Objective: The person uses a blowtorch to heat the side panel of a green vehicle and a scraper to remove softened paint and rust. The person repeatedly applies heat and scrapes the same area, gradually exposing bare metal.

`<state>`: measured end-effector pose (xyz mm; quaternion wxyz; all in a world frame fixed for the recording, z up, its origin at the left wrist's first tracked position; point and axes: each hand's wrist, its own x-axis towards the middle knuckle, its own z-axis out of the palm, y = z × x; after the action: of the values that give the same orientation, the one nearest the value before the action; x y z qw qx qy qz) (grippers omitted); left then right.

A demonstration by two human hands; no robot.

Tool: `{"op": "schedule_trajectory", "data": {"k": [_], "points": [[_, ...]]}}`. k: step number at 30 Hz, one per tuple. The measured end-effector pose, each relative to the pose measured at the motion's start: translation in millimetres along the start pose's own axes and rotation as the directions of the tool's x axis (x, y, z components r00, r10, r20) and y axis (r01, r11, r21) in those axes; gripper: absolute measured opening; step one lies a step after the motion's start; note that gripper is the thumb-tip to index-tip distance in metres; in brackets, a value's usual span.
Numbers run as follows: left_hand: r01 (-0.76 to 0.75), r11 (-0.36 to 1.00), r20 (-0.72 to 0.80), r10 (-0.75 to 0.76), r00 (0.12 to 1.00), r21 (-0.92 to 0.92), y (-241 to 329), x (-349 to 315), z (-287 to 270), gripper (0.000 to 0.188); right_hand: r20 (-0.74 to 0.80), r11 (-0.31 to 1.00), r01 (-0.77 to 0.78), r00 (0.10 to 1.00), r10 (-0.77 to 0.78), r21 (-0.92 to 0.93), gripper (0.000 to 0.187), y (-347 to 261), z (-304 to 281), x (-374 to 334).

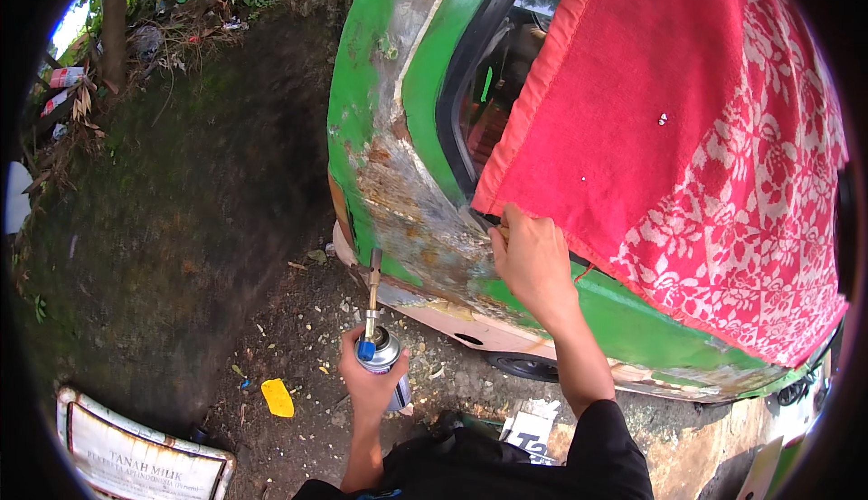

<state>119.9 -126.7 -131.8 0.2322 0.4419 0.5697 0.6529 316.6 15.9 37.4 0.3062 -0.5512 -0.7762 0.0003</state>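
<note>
My left hand is wrapped round a gas torch, a can with a blue knob and a long metal nozzle pointing away from me. No flame shows at its tip. With closed fingers, my right hand grips the near left corner of a red floral cloth. That cloth drapes over the windscreen and front of a green vehicle. Left of the cloth, part of a black-edged window shows. Between my hands, the vehicle's corner has a scraped, rusty bare patch.
Dark soil with scattered stones stretches to the left. A yellow scrap lies by my left forearm. A rust-edged white sign sits at lower left. Litter and a tree trunk stand at far left. A wheel shows below the body.
</note>
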Motion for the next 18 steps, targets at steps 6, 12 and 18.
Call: {"op": "schedule_trajectory", "data": {"k": [6,12,18], "points": [[0.030,1.000,0.052,-0.029,0.998,-0.011,-4,-1,10,0.062,0.030,0.997,0.040,0.999,-0.038,-0.061,0.017,10,8,0],[0.040,0.999,0.054,-0.041,0.998,0.016,-2,-3,7,0.060,0.099,0.978,0.030,0.995,-0.010,-0.205,0.018,0,12,-5],[0.020,1.000,0.041,-0.020,0.999,0.007,2,1,6,0.060,0.043,0.983,0.049,0.998,-0.042,-0.178,0.020,4,0,-8]]}}
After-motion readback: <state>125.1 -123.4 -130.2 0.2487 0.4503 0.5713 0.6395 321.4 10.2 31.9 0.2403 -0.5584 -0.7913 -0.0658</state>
